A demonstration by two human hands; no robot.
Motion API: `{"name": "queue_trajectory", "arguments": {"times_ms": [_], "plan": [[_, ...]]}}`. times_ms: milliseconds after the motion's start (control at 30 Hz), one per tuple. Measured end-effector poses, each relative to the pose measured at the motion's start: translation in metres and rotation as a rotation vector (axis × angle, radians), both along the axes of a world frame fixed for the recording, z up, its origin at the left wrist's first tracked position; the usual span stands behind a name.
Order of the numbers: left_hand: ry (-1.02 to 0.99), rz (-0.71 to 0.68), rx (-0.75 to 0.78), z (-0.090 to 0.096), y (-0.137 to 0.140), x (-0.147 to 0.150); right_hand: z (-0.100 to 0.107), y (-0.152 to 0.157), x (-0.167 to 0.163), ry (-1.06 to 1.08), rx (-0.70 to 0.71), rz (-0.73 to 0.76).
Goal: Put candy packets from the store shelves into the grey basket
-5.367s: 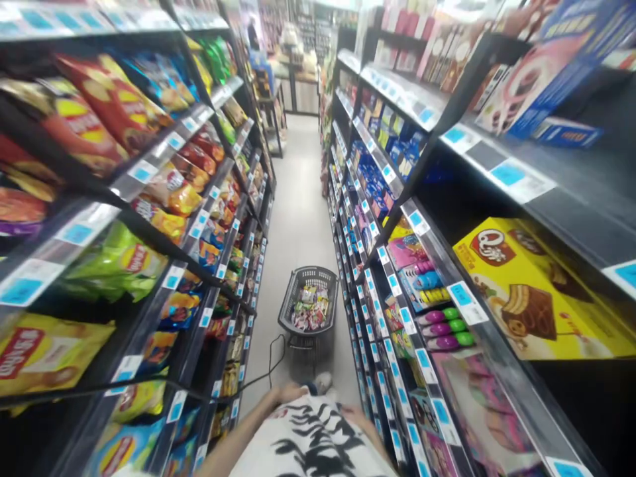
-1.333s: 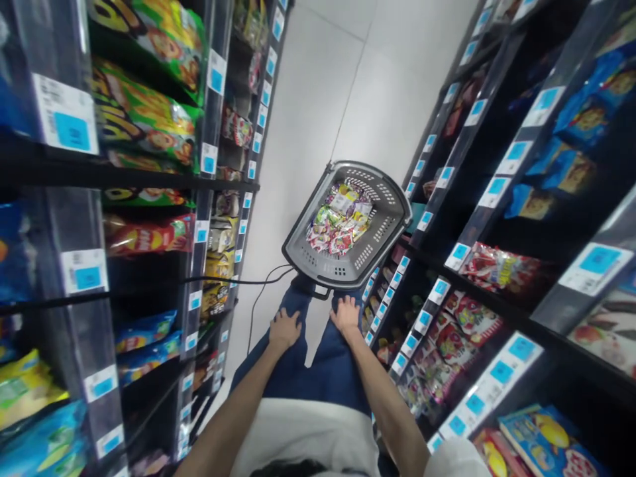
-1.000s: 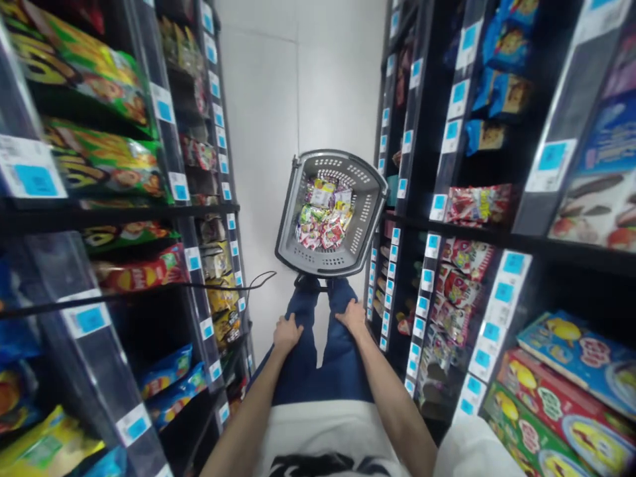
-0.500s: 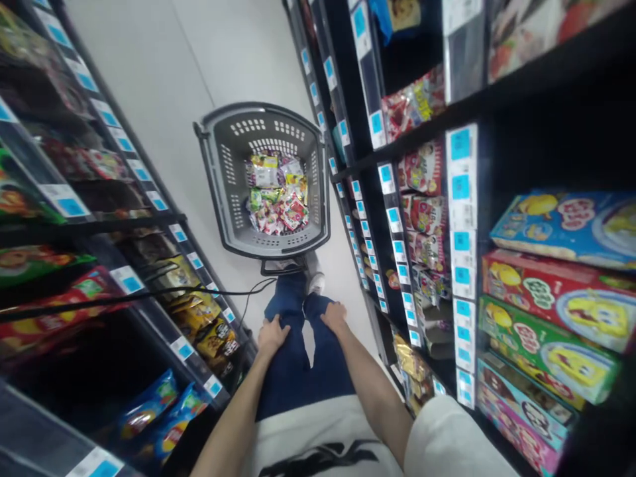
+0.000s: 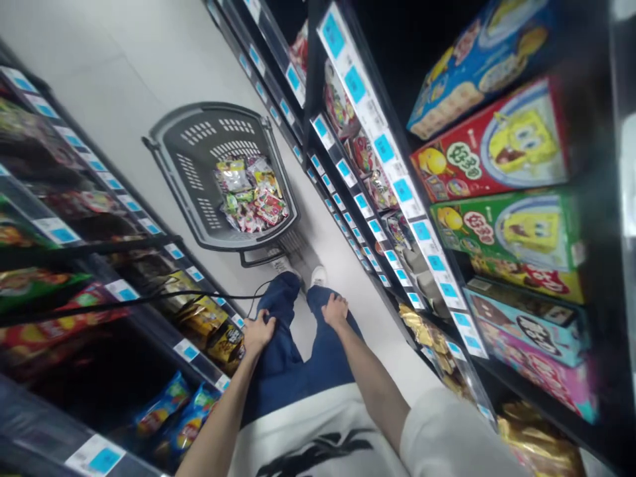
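Note:
My left hand [image 5: 259, 332] rests on one leg of my dark blue trousers [image 5: 285, 358], its fingers somewhat apart and nothing held. On the other knee lies my right hand [image 5: 335, 310], fingers loosely spread and also without an object. Beyond my feet is a grey shopping basket [image 5: 181, 218] with a dark rim, tilted in the view and apart from both hands. Several small colourful snack packets [image 5: 253, 199] lie heaped in its bottom. A white shoe [image 5: 318, 276] shows past my right knee.
Shelves with blue-and-white price tags [image 5: 385, 149] line both sides of a narrow aisle. Cartoon-printed boxes [image 5: 489, 152] are stacked on the right; gold packets [image 5: 201, 315] and blue bags [image 5: 163, 404] sit on the left. A black cable [image 5: 149, 296] crosses from the left.
The view has turned, so the basket appears further left and the right-hand boxes look larger and nearer. My knees are wider apart; both hands still rest on my legs.

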State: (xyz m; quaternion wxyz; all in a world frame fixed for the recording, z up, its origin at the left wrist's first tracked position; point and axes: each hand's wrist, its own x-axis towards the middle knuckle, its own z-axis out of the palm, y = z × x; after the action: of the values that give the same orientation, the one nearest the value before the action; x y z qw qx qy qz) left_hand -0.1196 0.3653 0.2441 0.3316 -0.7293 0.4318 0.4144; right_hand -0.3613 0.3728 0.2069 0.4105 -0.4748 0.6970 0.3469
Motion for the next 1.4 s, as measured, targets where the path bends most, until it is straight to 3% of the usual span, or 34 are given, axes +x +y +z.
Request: {"name": "queue_trajectory", "arguments": {"times_ms": [200, 333, 467, 633, 733, 833, 967, 1133, 1267, 1400], "plan": [[-0.076, -0.073, -0.037, 0.0, 0.009, -0.017, -0.006, -0.002, 0.002, 0.021, -0.052, -0.046], [-0.141, -0.119, -0.012, -0.027, 0.019, -0.006, -0.023, -0.028, 0.002, 0.067, -0.05, -0.016], [-0.161, -0.002, -0.012, -0.064, 0.017, 0.04, -0.072, -0.058, -0.001, 0.046, -0.044, 0.129], [-0.182, 0.073, -0.05, -0.101, 0.001, 0.09, -0.142, -0.085, 0.015, -0.186, 0.039, 0.337], [-0.158, 0.082, -0.088, -0.123, -0.015, 0.108, -0.173, -0.102, 0.033, -0.318, 0.076, 0.433], [-0.168, 0.103, -0.144, -0.145, -0.031, 0.123, -0.196, -0.122, 0.048, -0.383, 0.024, 0.495], [-0.206, 0.084, -0.217, -0.166, -0.046, 0.141, -0.214, -0.145, 0.054, -0.448, -0.085, 0.56], [-0.239, 0.116, -0.351, -0.188, -0.056, 0.161, -0.228, -0.161, 0.043, -0.45, -0.113, 0.647], [-0.21, 0.149, -0.531, -0.213, -0.074, 0.17, -0.24, -0.175, 0.038, -0.405, -0.176, 0.672], [-0.162, 0.271, -0.712, -0.241, -0.096, 0.174, -0.248, -0.195, 0.043, -0.425, -0.335, 0.626]]}}
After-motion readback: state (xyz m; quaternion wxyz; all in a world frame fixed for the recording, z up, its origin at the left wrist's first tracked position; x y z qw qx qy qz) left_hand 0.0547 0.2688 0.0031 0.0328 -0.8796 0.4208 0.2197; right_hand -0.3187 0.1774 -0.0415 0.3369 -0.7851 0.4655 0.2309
